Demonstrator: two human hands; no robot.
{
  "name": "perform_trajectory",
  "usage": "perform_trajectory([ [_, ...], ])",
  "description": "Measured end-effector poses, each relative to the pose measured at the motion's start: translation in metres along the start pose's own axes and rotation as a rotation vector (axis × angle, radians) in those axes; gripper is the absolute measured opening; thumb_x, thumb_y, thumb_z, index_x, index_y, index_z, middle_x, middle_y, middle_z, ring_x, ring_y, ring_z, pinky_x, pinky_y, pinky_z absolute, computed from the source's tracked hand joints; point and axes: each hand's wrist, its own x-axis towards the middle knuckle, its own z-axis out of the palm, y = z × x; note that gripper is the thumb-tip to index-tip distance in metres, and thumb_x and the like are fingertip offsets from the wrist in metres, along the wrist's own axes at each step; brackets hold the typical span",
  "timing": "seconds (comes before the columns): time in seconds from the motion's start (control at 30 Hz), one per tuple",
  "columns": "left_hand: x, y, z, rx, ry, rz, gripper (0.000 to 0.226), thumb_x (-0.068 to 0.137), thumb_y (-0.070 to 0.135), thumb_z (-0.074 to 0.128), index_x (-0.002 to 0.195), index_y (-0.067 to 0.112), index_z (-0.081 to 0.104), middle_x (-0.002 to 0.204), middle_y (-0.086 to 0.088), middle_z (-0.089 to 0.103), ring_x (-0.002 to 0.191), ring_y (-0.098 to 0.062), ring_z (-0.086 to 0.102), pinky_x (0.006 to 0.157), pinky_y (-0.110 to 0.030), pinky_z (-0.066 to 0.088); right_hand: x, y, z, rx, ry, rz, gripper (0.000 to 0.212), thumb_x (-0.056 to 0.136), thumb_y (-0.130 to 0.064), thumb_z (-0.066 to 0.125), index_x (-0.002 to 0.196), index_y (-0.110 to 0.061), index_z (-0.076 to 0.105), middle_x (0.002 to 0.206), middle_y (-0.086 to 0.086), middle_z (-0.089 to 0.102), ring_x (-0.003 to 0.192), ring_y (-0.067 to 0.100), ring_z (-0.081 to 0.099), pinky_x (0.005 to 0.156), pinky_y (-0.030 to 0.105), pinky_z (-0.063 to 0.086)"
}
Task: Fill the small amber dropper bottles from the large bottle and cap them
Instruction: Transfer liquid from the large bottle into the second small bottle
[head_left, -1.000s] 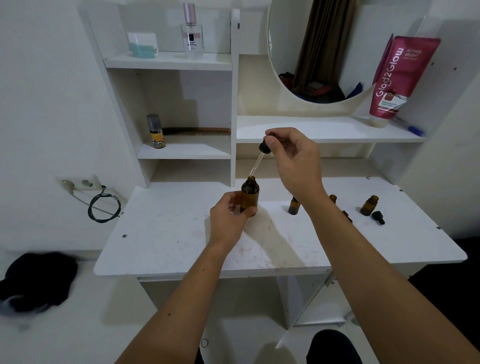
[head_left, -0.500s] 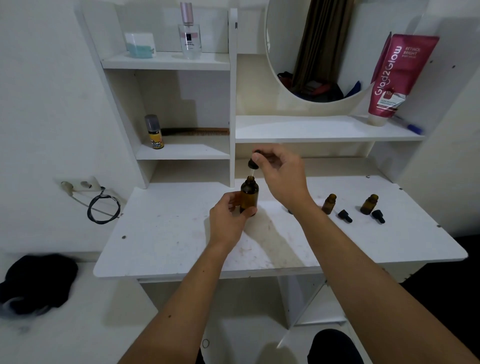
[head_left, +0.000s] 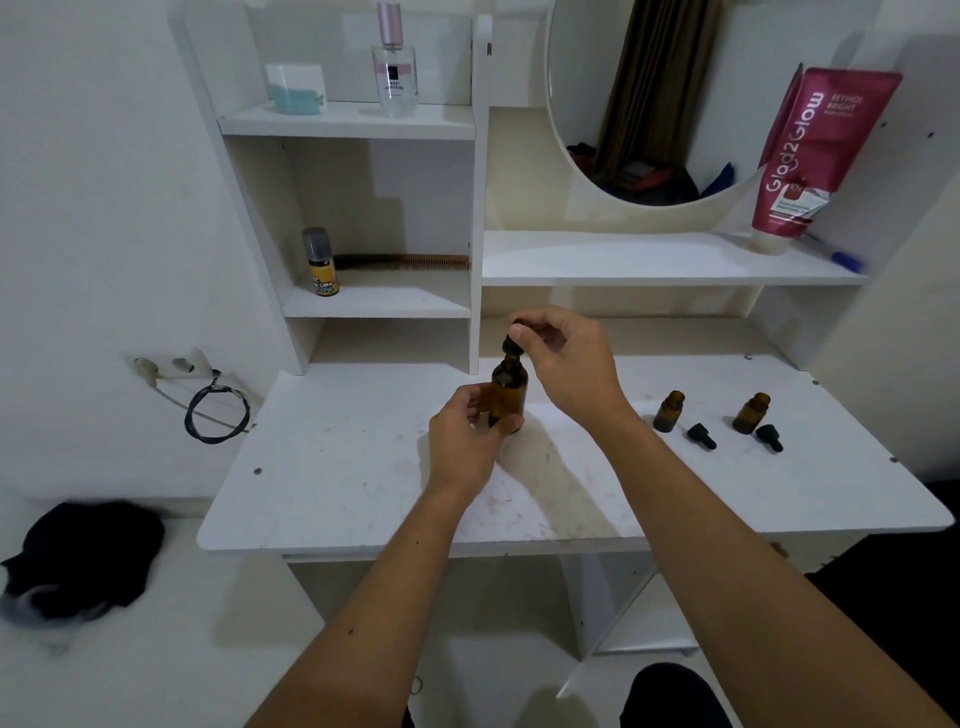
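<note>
Both hands clamped: left hand (head_left: 462, 441) around large bottle (head_left: 509, 395), right hand (head_left: 566, 358) seemingly pinching dropper cap (head_left: 514, 340).

one head-worn wide-angle view looks forward and down, close over the white desk (head_left: 363, 467) toward its shelves (head_left: 649, 257)

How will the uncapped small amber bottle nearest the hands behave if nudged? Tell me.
The small amber bottle looks narrow and tall, so it would probably tip easily. Likely glass, so fragile. Its neck is open, so any contents could spill. Its black cap lies beside it.
</note>
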Motion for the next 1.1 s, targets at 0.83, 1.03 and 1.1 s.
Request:
perform_trajectory([
  [0.83,-0.042,0.014,0.02,-0.01,0.177,-0.049,0.054,0.08,0.036,0.088,0.12,0.026,0.053,0.113,0.007,0.064,0.093,-0.011,0.063,0.08,-0.014,0.05,-0.009,-0.037,-0.061,0.216,0.206,-0.186,0.017,0.101,-0.015,0.071,0.116,-0.012,0.077,0.105,-0.001,0.079,0.101,0.012,0.075,0.098,0.027,0.059],
  [1.03,-0.061,0.031,0.072,-0.062,-0.028,-0.023,0.043,0.083,0.031,0.086,0.117,0.024,0.06,0.104,0.013,0.066,0.093,-0.006,0.065,0.076,-0.011,0.052,-0.029,-0.008,-0.113,0.161,0.291,-0.168,0.016,0.101,-0.013,0.071,0.115,-0.011,0.076,0.104,-0.004,0.078,0.101,0.004,0.074,0.094,0.018,0.056],
  [1.1,-0.063,0.036,0.092,-0.078,-0.119,0.004,0.044,0.084,0.028,0.085,0.121,0.021,0.062,0.109,0.01,0.069,0.096,-0.006,0.066,0.083,-0.016,0.057,-0.036,0.007,-0.132,0.124,0.326,-0.139,0.015,0.101,-0.014,0.071,0.115,-0.011,0.077,0.103,-0.006,0.078,0.1,0.005,0.075,0.094,0.02,0.057],
])
